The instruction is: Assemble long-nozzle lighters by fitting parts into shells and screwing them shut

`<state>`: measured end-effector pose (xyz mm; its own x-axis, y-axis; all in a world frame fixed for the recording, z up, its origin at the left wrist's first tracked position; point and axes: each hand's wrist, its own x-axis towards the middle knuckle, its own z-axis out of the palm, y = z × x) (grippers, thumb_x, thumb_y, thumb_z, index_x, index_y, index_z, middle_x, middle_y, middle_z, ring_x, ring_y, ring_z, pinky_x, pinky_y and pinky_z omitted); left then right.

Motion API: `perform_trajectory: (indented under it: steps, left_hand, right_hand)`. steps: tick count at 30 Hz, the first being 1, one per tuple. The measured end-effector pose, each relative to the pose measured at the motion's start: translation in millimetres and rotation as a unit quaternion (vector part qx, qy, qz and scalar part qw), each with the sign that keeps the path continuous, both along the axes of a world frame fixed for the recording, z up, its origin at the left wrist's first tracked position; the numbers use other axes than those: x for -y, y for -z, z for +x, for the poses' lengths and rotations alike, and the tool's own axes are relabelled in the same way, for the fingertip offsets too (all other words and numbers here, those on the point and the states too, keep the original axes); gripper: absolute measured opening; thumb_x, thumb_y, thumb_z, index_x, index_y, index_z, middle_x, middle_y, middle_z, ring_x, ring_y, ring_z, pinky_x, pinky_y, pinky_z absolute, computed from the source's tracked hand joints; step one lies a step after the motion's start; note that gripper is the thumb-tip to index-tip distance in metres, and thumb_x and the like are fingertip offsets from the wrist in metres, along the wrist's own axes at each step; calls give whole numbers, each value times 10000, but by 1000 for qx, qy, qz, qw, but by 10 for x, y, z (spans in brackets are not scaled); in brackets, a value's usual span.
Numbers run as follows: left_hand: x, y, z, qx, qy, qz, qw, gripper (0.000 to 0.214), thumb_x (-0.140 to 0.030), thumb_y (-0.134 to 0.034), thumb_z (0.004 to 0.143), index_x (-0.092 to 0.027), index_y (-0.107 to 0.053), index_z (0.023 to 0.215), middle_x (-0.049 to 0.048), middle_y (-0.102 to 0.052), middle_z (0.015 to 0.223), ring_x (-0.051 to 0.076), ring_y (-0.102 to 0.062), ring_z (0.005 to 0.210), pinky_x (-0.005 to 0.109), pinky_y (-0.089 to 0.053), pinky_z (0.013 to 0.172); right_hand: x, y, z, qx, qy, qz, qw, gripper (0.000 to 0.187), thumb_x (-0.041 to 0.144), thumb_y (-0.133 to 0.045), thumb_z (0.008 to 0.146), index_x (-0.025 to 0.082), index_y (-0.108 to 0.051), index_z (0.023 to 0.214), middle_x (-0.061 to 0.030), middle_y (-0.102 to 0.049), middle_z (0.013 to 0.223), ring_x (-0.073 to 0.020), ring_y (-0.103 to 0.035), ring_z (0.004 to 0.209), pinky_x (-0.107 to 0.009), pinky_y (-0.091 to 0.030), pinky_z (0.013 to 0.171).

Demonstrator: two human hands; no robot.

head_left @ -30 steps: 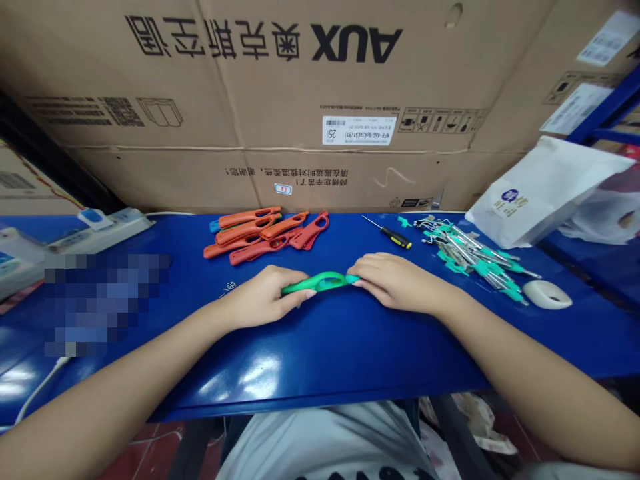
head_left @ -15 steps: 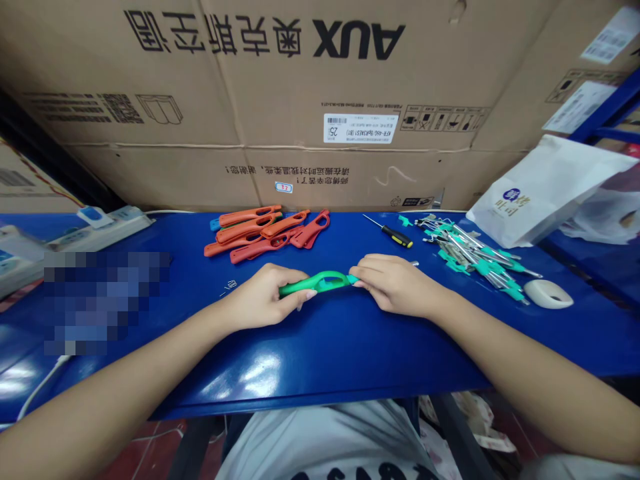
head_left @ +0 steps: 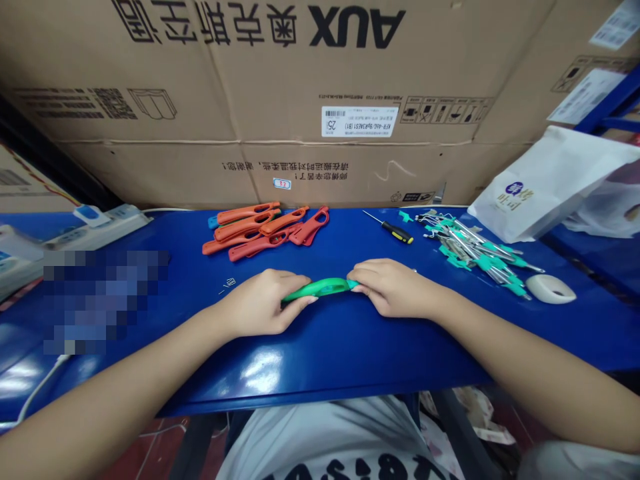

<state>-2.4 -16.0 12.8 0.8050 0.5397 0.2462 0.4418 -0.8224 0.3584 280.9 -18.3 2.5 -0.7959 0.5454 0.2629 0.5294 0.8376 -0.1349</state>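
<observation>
My left hand (head_left: 265, 300) is closed around one end of a green plastic lighter casing (head_left: 320, 288), its thumb lying along the near side. The casing has an oval loop opening, seen nearly edge-on. At its right end my right hand (head_left: 390, 287) pinches a teal piece (head_left: 353, 285) that meets the casing. A small bit of metal shows behind the right hand, and the fingers hide the rest. Both hands are low over the blue table. Beyond the left hand lie several orange and red lighter casings (head_left: 245, 230) in a pile.
At the right are several metal lighter tubes with teal parts (head_left: 480, 253), a whitish oval object (head_left: 551, 289) and a white paper bag (head_left: 550, 183). A black-and-yellow screwdriver (head_left: 395, 231) lies behind my right hand. Small metal bits (head_left: 230, 282) lie by my left hand. A power strip (head_left: 110, 223) is farther left. A large cardboard box (head_left: 280, 120) stands behind.
The green casing has rolled slightly, so its loop opening looks narrower. Both hands keep their hold and are almost in the same place. The view has shifted a little.
</observation>
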Motion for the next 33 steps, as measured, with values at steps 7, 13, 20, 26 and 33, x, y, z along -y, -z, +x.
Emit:
perform_trajectory:
  steps: [7, 13, 20, 26, 33]
  left_hand:
    - [-20, 7, -20, -12, -11, 35, 999, 294, -338, -461, 1035, -139, -678, 1029, 78, -729, 865, 194, -688, 752, 278, -485, 698]
    - [-109, 53, -1, 55, -17, -58, 997, 301, -364, -524, 1017, -156, -663, 850, -11, -623, 638, 109, -526, 546, 234, -408, 575]
    - [-139, 40, -25, 25, -23, 29, 999, 290, -346, -516, 1029, -173, -683, 1192, 81, -747, 1027, 193, -705, 891, 276, -519, 810]
    - [-187, 21, -46, 24, -59, 19, 998, 445, -416, -588, 992, -188, -603, 1374, 100, -698, 1224, 235, -684, 1079, 338, -538, 935]
    - [-248, 4, -85, 60, -67, -14, 996, 397, -357, -697, 914, -167, -661, 1261, 74, -713, 1100, 175, -673, 887, 279, -540, 801]
  right_hand:
    - [-14, 51, -15, -43, 15, 1, 999, 208, 207, -465, 1022, 150, -663, 994, -79, -677, 834, -198, -597, 751, -313, -468, 701]
    - [-52, 38, 25, -38, 3, 108, 993, 255, 193, -428, 1043, 116, -661, 1112, -129, -701, 881, -226, -611, 808, -343, -515, 735]
    - [-69, 8, 28, -49, 30, 60, 997, 236, 262, -472, 1041, 124, -648, 1118, -137, -703, 961, -247, -633, 898, -369, -524, 805]
    - [-74, -76, 46, -61, 131, -84, 986, 60, 240, -567, 973, 202, -566, 1020, -64, -667, 994, -208, -623, 875, -316, -467, 759]
    - [-197, -57, 186, -71, 148, -68, 984, 70, 216, -581, 908, 213, -517, 936, -46, -625, 933, -203, -577, 830, -312, -424, 732]
